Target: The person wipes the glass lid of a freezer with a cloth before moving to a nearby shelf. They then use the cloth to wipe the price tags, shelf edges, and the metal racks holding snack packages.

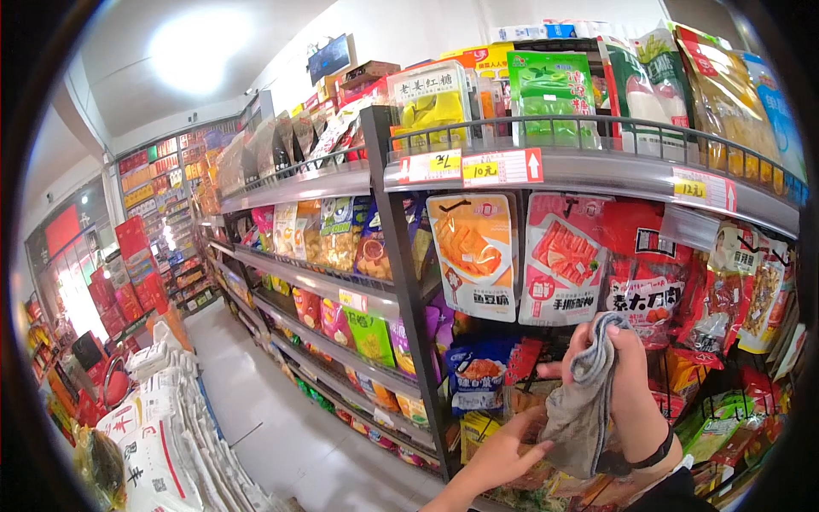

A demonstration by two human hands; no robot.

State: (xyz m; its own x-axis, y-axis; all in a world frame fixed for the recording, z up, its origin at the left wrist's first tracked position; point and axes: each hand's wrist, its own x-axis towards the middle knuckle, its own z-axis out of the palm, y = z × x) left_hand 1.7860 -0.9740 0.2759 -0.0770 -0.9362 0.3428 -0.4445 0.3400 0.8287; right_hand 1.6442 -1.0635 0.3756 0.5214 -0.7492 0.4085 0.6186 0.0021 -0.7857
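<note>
A crumpled grey cloth point(579, 409) hangs from my right hand point(624, 365), whose fingers and thumb pinch its upper end in front of the end shelf. Below and to the left, my left hand point(505, 448) reaches toward the cloth's lower edge with spread fingers; whether its fingertips touch the cloth cannot be told. A dark band circles my right wrist. Just above the hands, an orange-and-white snack pouch point(477, 256) and a pink snack pouch point(563, 262) hang on hooks. A blue food packet point(481, 374) is to the left of the cloth.
A wire-railed shelf point(576, 169) with price tags holds bagged foods, including a green candy bag point(551, 96). A dark shelf post point(409, 288) separates it from long side shelving. Stacked white sacks point(153, 441) line the left of the tiled aisle point(256, 397).
</note>
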